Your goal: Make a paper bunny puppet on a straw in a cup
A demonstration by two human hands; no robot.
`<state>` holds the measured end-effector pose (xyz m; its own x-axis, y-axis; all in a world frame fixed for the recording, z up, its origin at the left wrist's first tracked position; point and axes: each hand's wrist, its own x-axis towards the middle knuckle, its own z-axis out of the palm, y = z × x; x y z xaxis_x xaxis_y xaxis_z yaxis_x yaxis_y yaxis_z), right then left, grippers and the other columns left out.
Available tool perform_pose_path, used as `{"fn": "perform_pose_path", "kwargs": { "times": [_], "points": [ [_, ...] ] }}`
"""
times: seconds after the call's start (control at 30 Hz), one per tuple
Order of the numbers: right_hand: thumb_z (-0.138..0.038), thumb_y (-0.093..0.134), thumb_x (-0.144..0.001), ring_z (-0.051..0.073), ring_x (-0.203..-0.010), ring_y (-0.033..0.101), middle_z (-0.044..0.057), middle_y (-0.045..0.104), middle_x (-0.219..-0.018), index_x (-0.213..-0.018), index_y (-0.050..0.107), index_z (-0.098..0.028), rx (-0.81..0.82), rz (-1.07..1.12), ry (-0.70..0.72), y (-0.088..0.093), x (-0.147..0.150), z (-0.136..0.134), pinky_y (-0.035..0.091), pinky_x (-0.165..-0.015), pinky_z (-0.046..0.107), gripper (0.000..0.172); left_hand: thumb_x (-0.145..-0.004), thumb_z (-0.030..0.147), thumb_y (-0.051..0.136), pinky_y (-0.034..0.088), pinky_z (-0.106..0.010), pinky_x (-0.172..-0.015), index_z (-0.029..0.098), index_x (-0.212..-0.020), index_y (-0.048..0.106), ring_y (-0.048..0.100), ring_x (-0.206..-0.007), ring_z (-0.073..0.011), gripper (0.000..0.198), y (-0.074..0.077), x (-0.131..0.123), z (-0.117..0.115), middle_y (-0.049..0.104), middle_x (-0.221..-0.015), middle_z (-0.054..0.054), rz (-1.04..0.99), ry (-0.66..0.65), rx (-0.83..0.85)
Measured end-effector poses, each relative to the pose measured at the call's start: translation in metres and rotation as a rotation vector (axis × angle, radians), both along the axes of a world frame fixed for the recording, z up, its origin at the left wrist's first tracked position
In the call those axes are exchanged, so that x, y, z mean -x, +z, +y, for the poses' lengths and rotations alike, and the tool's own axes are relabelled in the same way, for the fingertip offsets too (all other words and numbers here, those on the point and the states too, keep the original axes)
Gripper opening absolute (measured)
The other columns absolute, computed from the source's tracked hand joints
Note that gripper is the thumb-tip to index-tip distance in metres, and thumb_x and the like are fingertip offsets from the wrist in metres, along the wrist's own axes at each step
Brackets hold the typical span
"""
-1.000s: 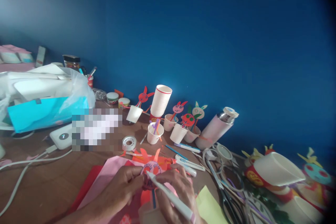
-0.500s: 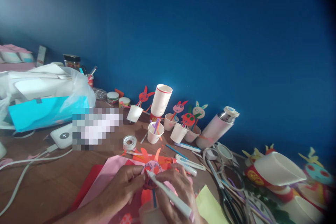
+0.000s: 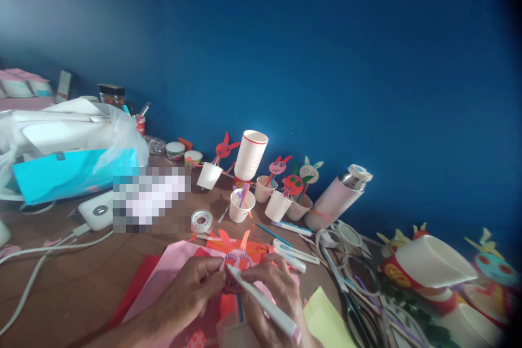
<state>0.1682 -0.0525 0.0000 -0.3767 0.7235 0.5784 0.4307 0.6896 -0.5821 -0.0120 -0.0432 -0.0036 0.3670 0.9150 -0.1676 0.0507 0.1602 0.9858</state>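
Observation:
My left hand (image 3: 204,281) pinches the left edge of a round pink paper face (image 3: 235,284) with orange ears and drawn eyelashes. Closed around a white marker (image 3: 269,304) is my right hand (image 3: 277,293), and the marker's tip rests at the face, near its left eye. A blue stick runs down from the face toward a white paper cup (image 3: 236,334), partly hidden by my right hand. Under my hands lie sheets of pink paper (image 3: 163,277) and red paper (image 3: 132,291).
Behind my hands stand a stack of paper cups (image 3: 250,157), cups with paper faces (image 3: 278,206) and a thermos (image 3: 334,201). A tape roll (image 3: 201,221) lies left of them. Black-handled scissors (image 3: 354,310) and yellow paper (image 3: 326,318) are at right, a power bank (image 3: 95,211) at left.
Almost nothing differs. My hands, the marker and the paper face keep nearly the same place.

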Motion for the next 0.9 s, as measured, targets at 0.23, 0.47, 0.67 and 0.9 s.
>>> {"fn": "perform_pose_path", "kwargs": {
  "times": [0.23, 0.47, 0.67, 0.9],
  "points": [
    [-0.013, 0.052, -0.080, 0.018, -0.070, 0.060, 0.000, 0.068, -0.081, -0.095, 0.059, -0.024, -0.030, -0.003, 0.025, 0.000, -0.001, 0.002, 0.042, -0.076, 0.035, 0.020, -0.079, 0.054, 0.055, 0.020, -0.020, -0.038, 0.014, -0.067, 0.064, 0.031, -0.038, -0.0057, 0.043, 0.000, 0.000, 0.000, 0.046, -0.048, 0.006, 0.037, 0.008, 0.011],
    [-0.013, 0.053, -0.081, 0.017, -0.072, 0.061, -0.001, 0.070, -0.083, -0.097, 0.057, -0.024, -0.049, -0.029, 0.010, 0.001, -0.001, 0.001, 0.041, -0.076, 0.034, 0.020, -0.083, 0.049, 0.051, 0.021, -0.019, -0.038, 0.012, -0.073, 0.066, 0.035, -0.038, -0.0056, 0.041, -0.009, 0.003, 0.003, 0.065, -0.063, -0.001, 0.035, -0.036, -0.026],
    [-0.009, 0.052, -0.079, 0.018, -0.073, 0.062, 0.003, 0.069, -0.087, -0.098, 0.059, -0.023, -0.057, -0.040, 0.020, -0.008, -0.007, 0.004, 0.042, -0.076, 0.037, 0.025, -0.084, 0.046, 0.052, 0.020, -0.019, -0.037, 0.013, -0.077, 0.067, 0.032, -0.038, -0.0054, 0.037, -0.006, 0.003, 0.003, 0.065, -0.061, 0.000, 0.014, -0.037, -0.025],
    [-0.009, 0.051, -0.081, 0.018, -0.071, 0.062, 0.003, 0.070, -0.086, -0.102, 0.061, -0.024, -0.058, -0.039, 0.019, -0.005, -0.006, 0.004, 0.042, -0.081, 0.040, 0.028, -0.082, 0.045, 0.052, 0.021, -0.020, -0.038, 0.014, -0.073, 0.067, 0.032, -0.039, -0.0061, 0.036, -0.007, 0.002, 0.002, 0.064, -0.060, 0.001, 0.022, -0.031, -0.019]
  ]
}}
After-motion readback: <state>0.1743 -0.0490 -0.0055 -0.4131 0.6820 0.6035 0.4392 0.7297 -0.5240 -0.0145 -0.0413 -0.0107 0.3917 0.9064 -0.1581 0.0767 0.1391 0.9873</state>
